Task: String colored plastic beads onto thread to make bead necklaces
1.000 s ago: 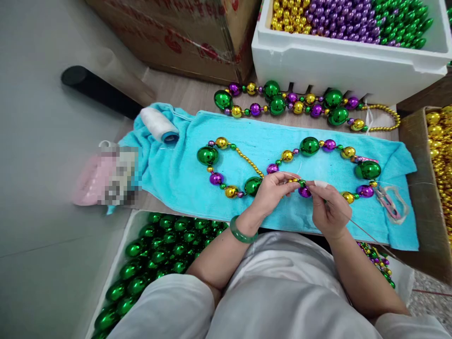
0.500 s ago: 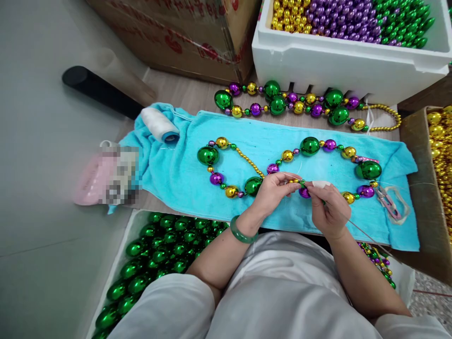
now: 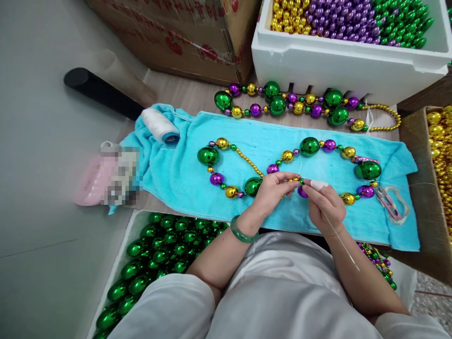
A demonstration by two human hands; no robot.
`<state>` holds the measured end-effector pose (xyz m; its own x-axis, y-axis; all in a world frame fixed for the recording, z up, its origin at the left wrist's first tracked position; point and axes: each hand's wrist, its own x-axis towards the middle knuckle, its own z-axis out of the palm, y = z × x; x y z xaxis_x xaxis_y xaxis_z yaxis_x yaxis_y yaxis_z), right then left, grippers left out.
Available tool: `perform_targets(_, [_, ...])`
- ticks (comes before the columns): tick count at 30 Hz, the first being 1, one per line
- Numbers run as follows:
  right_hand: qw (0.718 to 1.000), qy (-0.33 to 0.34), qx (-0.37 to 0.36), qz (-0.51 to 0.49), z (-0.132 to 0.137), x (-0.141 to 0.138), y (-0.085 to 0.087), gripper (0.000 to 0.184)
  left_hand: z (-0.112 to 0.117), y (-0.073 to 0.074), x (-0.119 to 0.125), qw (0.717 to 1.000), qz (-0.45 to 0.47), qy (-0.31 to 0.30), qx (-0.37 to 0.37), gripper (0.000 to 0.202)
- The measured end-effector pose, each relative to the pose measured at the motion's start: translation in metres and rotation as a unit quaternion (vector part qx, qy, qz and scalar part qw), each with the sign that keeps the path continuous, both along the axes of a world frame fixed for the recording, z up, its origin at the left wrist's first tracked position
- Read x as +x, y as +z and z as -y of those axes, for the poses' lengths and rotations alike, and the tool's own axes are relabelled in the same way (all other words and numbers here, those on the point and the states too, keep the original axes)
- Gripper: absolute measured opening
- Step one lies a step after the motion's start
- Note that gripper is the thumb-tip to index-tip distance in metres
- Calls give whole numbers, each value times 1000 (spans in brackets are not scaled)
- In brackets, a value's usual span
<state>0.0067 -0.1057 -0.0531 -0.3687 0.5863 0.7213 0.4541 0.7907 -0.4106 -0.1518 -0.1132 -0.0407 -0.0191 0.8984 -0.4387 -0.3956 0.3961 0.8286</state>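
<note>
A bead necklace (image 3: 310, 146) of green, purple and gold shiny beads lies in a loose loop on the blue towel (image 3: 183, 174). My left hand (image 3: 270, 194) is closed in a pinch on its strand, by small gold beads. Close beside it, my right hand (image 3: 328, 207) pinches at a small green bead (image 3: 301, 181) on the same strand, a white wrap on one finger. A long thin needle (image 3: 342, 243) runs from the right fingers down over the right forearm. White thread sticks up above the fingertips; the exact grip points are partly hidden.
A thread spool (image 3: 159, 125) and thread snips (image 3: 387, 203) lie on the towel. Behind are a finished-looking bead strand (image 3: 277, 105), a white foam box (image 3: 339, 70) of beads and a carton (image 3: 176, 37). Green beads (image 3: 160, 254) fill a tray at front left; another carton (image 3: 423, 221) stands right.
The needle's free end has swung down and towards me, now lying over the right forearm. My right hand has shifted slightly left, while the left stays nearly in place.
</note>
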Motion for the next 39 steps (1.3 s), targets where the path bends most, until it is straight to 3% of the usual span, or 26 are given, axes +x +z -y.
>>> perform_targets(5, [994, -4, -79, -71, -2, -1, 0, 42, 1, 1, -1, 1000, -4, -16, 19, 28])
perform_targets(10, [976, -34, -155, -148, -4, -5, 6, 28, 1, 3, -1, 999, -18, -27, 15, 28])
perform_targets(14, [977, -35, -160, -138, -5, -5, 9, 22, 1, 6, -2, 998, -34, -47, 13, 25])
perform_targets(19, [985, 5, -145, -88, -7, -5, 9, 27, -1, 4, -2, 996, -60, -47, 42, 15])
perform_targets(23, [988, -28, -125, -85, -9, -5, 5, 25, -5, -1, -1, 989, -117, -40, 78, 12])
perform_targets(27, [986, -21, -149, -72, -10, -6, 4, 19, -7, -8, 2, 985, -139, -53, 83, 13])
perform_targets(29, [975, -16, -198, -95, -9, -7, 5, 16, -7, -10, 3, 986, -139, -49, 77, 15])
perform_targets(32, [936, -17, -301, -184, -7, -7, 9, 17, -6, -11, 4, 987, -141, -35, 68, 16])
perform_targets(34, [920, -31, -318, -227, -9, -5, 9, 21, -5, -11, 4, 987, -146, -26, 56, 17])
perform_targets(36, [941, -56, -278, -186, -17, 0, 7, 23, -5, -11, 4, 988, -146, -19, 46, 17])
perform_targets(39, [974, -125, -187, 12, -36, 14, 0, 24, -6, -10, 4, 989, -139, -9, 41, 17])
